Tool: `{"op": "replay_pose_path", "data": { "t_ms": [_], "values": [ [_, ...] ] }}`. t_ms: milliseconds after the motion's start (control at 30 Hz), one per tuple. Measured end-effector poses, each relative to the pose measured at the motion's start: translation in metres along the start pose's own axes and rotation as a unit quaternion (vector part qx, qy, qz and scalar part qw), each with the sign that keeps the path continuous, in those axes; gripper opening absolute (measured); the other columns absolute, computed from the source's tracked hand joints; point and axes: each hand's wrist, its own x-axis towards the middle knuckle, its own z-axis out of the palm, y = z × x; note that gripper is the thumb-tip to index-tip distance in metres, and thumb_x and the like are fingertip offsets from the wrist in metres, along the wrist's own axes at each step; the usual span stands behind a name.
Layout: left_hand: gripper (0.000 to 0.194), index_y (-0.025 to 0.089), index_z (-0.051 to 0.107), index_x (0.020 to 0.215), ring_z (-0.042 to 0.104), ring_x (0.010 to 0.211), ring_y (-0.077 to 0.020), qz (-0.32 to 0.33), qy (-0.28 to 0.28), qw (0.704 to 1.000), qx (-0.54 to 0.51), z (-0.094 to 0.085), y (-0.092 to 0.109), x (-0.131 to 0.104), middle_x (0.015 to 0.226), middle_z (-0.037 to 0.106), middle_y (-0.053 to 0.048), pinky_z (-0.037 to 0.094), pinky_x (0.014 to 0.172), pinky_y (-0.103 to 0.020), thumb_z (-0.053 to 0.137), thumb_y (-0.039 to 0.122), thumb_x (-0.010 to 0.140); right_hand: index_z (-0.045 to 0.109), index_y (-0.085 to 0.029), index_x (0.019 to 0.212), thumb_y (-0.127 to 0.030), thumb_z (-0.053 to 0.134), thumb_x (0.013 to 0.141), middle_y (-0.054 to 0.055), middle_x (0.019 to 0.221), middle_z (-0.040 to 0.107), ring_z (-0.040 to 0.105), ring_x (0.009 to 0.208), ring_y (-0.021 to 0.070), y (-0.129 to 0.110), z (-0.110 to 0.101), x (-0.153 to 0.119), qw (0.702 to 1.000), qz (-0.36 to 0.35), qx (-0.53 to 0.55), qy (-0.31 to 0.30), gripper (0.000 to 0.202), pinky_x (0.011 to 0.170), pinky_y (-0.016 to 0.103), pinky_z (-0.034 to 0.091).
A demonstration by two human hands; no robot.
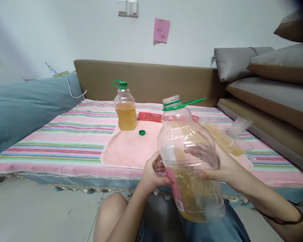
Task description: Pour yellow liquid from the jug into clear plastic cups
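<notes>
Between my two hands is a large clear plastic bottle (189, 158), uncapped and tilted, with yellow liquid in its lower part and a green carry ring round its neck. My left hand (155, 171) grips its left side by the pink label. From the right, my right hand (217, 161) wraps round its body, the fingers showing through the plastic. On the pink cloth (126, 151) lies a green cap (141, 132). Behind it stands a second bottle (126, 116), capped in green, holding yellow liquid.
Clear plastic cups (238, 127), several with yellow liquid, stand at the right, partly behind my right hand. A red plastic bag (150, 117) lies behind the cloth. Stacked cushions (280, 94) border the right side, a blue bolster (35, 107) the left. The striped bed edge runs before my knees.
</notes>
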Motion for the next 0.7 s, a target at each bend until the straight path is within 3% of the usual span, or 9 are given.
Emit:
{"op": "replay_pose_path", "data": {
  "t_ms": [100, 167, 267, 400, 533, 700],
  "values": [
    [0.098, 0.017, 0.068, 0.111, 0.069, 0.090, -0.0317, 0.050, 0.095, 0.994, 0.003, -0.015, 0.002, -0.004, 0.093, 0.074, -0.012, 0.057, 0.075, -0.038, 0.083, 0.073, 0.033, 0.022, -0.037, 0.151, -0.043, 0.092, 0.053, 0.009, 0.137, 0.054, 0.054, 0.125, 0.0304, 0.006, 0.021, 0.020, 0.999, -0.007, 0.038, -0.002, 0.120, 0.107, 0.055, 0.045],
    [0.101, 0.015, 0.066, 0.115, 0.068, 0.098, -0.0325, 0.082, 0.158, 0.984, -0.001, -0.019, 0.006, -0.007, 0.103, 0.073, -0.014, 0.056, 0.083, -0.039, 0.078, 0.078, 0.038, 0.023, -0.034, 0.151, -0.042, 0.093, 0.051, 0.009, 0.128, 0.059, 0.055, 0.123, 0.0300, 0.011, 0.037, 0.035, 0.997, -0.020, 0.076, 0.006, 0.122, 0.108, 0.056, 0.043],
    [0.084, 0.015, 0.062, 0.122, 0.059, 0.120, -0.0315, 0.120, 0.260, 0.958, 0.023, -0.019, 0.015, -0.010, 0.124, 0.066, -0.015, 0.048, 0.101, -0.041, 0.065, 0.077, 0.065, 0.023, -0.036, 0.150, -0.040, 0.094, 0.047, 0.007, 0.125, 0.060, 0.057, 0.121, 0.0294, 0.021, 0.063, 0.061, 0.990, -0.057, 0.128, 0.006, 0.125, 0.110, 0.056, 0.041],
    [0.056, 0.021, 0.053, 0.134, 0.043, 0.138, -0.0239, 0.123, 0.410, 0.899, 0.088, -0.015, 0.026, -0.014, 0.146, 0.051, -0.009, 0.035, 0.114, -0.036, 0.044, 0.057, 0.092, 0.018, -0.037, 0.151, -0.041, 0.095, 0.046, 0.006, 0.120, 0.060, 0.057, 0.120, 0.0281, 0.037, 0.097, 0.102, 0.979, -0.137, 0.148, 0.011, 0.130, 0.111, 0.053, 0.039],
    [0.064, 0.023, 0.031, 0.148, 0.025, 0.148, -0.0222, 0.070, 0.455, 0.882, 0.098, -0.013, 0.028, -0.016, 0.159, 0.030, -0.007, 0.026, 0.119, -0.034, 0.047, 0.050, 0.093, 0.012, -0.038, 0.151, -0.048, 0.095, 0.042, 0.005, 0.118, 0.059, 0.057, 0.118, 0.0277, 0.057, 0.129, 0.149, 0.967, -0.204, 0.154, -0.012, 0.137, 0.108, 0.051, 0.041],
    [0.073, 0.021, 0.019, 0.153, 0.010, 0.152, -0.0224, 0.048, 0.448, 0.883, 0.132, -0.016, 0.022, -0.016, 0.165, 0.013, -0.008, 0.014, 0.123, -0.036, 0.046, 0.050, 0.092, 0.009, -0.037, 0.150, -0.052, 0.093, 0.043, 0.007, 0.121, 0.058, 0.056, 0.120, 0.0282, 0.076, 0.164, 0.195, 0.962, -0.216, 0.165, -0.028, 0.138, 0.108, 0.054, 0.039]
  ]
}}
